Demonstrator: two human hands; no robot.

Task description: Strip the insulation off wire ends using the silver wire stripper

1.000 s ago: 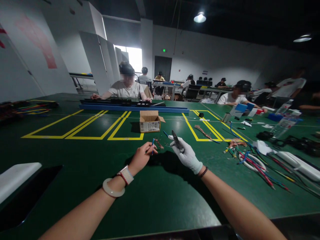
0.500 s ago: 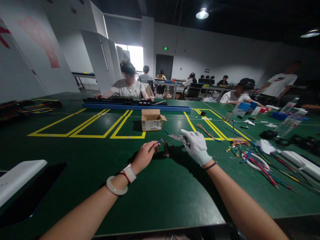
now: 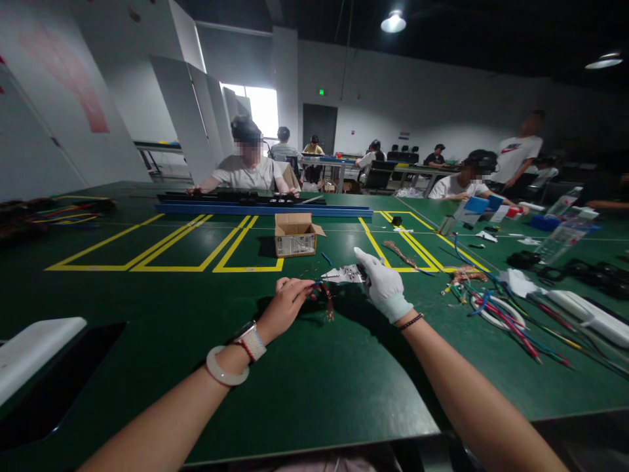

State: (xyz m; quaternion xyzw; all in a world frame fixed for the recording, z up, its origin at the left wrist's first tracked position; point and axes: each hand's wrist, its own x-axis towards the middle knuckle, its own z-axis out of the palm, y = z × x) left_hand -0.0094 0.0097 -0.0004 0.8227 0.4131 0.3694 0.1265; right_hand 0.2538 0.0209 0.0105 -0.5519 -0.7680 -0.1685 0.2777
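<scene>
My bare left hand (image 3: 289, 300) pinches a blue-insulated wire (image 3: 319, 284) whose frayed copper strands (image 3: 329, 307) hang down past the fingertips. In its white glove, my right hand (image 3: 381, 282) is closed around a flat metal wire stripper (image 3: 344, 274). The tool's toothed tip points left and lies close to the wire; whether they touch I cannot tell. A short blue piece of insulation (image 3: 326, 258) rests on the green table just beyond the tool. Behind it stands an open cardboard box (image 3: 295, 236).
Bare copper strands (image 3: 400, 253) lie beyond my right hand. Further right are coloured wires (image 3: 506, 318), a white power strip (image 3: 590, 314) and plastic bottles (image 3: 565, 236). A blue rail (image 3: 265, 210) spans the far side, where a co-worker (image 3: 248, 160) sits. A white object (image 3: 39, 354) is at left.
The stripper has turned flatter and moved slightly left and down, nearer the wire. The copper strands hang a little lower. A standing person in the background has shifted left.
</scene>
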